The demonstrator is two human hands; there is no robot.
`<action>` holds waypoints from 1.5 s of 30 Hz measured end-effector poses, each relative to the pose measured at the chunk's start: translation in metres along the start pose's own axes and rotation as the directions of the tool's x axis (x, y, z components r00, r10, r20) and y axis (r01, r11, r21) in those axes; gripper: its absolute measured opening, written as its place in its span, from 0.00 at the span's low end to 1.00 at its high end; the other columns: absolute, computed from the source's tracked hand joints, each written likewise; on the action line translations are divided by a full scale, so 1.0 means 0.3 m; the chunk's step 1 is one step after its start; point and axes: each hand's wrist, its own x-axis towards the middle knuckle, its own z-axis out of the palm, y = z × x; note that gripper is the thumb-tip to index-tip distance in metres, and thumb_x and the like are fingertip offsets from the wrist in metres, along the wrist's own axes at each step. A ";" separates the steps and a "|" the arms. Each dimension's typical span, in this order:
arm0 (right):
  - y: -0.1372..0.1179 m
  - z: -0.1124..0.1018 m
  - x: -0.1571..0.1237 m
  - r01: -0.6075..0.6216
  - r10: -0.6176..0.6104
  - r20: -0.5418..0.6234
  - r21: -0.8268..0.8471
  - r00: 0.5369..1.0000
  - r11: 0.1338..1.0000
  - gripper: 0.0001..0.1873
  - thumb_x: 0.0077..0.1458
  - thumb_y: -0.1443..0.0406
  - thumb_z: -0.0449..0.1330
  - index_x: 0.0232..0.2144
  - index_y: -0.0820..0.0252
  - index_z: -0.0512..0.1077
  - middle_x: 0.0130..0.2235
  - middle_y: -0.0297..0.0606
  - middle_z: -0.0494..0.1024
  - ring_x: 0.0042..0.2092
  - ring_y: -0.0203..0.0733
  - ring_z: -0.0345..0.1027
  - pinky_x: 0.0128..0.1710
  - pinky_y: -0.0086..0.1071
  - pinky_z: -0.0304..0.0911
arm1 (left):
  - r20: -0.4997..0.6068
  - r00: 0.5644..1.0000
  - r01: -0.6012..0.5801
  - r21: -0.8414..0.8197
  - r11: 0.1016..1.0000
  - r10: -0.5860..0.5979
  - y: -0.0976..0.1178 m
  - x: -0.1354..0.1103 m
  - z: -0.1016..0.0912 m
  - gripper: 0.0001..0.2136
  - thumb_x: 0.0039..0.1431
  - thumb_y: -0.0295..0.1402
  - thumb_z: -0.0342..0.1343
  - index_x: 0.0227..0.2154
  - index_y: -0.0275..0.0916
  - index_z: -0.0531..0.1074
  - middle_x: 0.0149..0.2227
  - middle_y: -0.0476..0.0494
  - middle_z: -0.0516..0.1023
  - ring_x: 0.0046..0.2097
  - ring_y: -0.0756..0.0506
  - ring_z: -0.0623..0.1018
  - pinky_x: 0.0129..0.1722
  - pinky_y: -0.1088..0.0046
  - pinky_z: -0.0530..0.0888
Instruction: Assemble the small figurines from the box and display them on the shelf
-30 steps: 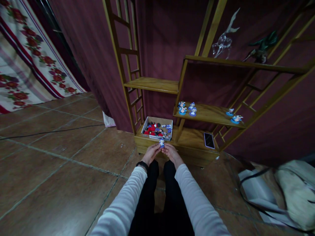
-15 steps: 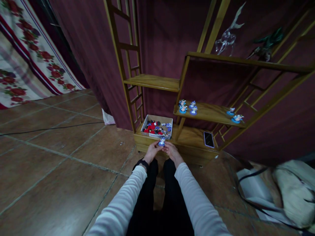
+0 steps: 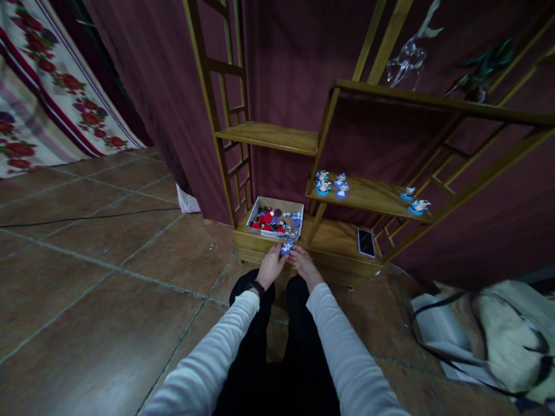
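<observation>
Between my two hands, just in front of the shelf's lower edge, is a small purple and white figurine, tilted to one side. My left hand closes its fingertips on the left of it. On the other side the fingers of my right hand pinch it too. Right behind them a shallow cardboard box holds several red, black and purple figurines. Several figurines stand at the left of the middle shelf, and two more figurines at its right end.
A phone lies on the bottom board of the wooden shelf unit. On the upper right shelf stand a clear glass deer and a dark green ornament. A pale bag sits on the floor at right; a cable crosses the tiles.
The figurine has gone from upright to tilted between my hands. My view has shifted slightly; the figurines on the shelf and in the box look unchanged.
</observation>
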 end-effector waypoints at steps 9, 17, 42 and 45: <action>0.005 -0.013 -0.003 0.021 -0.021 0.000 -0.034 1.000 0.999 0.14 0.39 0.65 0.63 0.32 0.57 0.69 0.31 0.31 0.76 0.30 0.33 0.69 0.33 0.28 0.64 | -0.059 0.998 0.026 -0.089 0.996 -0.031 0.044 -0.043 0.004 0.22 0.45 0.29 0.62 0.46 0.40 0.70 0.43 0.39 0.70 0.52 0.40 0.68 0.52 0.74 0.60; 0.007 -0.011 -0.002 0.047 -0.048 -0.023 -0.027 0.999 0.999 0.15 0.36 0.67 0.64 0.32 0.55 0.71 0.30 0.29 0.76 0.28 0.33 0.68 0.30 0.28 0.65 | 0.228 0.952 -0.307 0.723 0.619 0.206 0.053 -0.044 -0.013 0.22 0.61 0.37 0.43 0.56 0.36 0.55 0.43 0.37 0.70 0.44 0.42 0.71 0.44 0.67 0.66; 0.010 -0.029 0.005 0.087 -0.088 -0.007 -0.099 0.996 0.991 0.19 0.32 0.71 0.58 0.33 0.54 0.70 0.32 0.29 0.74 0.31 0.36 0.66 0.32 0.31 0.64 | 0.284 0.923 -0.376 0.809 0.452 0.261 0.044 -0.047 -0.004 0.20 0.62 0.33 0.41 0.56 0.34 0.55 0.43 0.35 0.69 0.42 0.43 0.71 0.42 0.67 0.64; 0.008 -0.031 0.005 0.081 -0.081 -0.002 -0.096 0.997 0.992 0.19 0.32 0.71 0.58 0.33 0.54 0.70 0.32 0.29 0.74 0.32 0.36 0.66 0.32 0.31 0.64 | 0.289 0.921 -0.380 0.810 0.445 0.261 0.046 -0.048 -0.003 0.20 0.62 0.32 0.41 0.56 0.34 0.55 0.43 0.35 0.69 0.43 0.43 0.71 0.42 0.67 0.64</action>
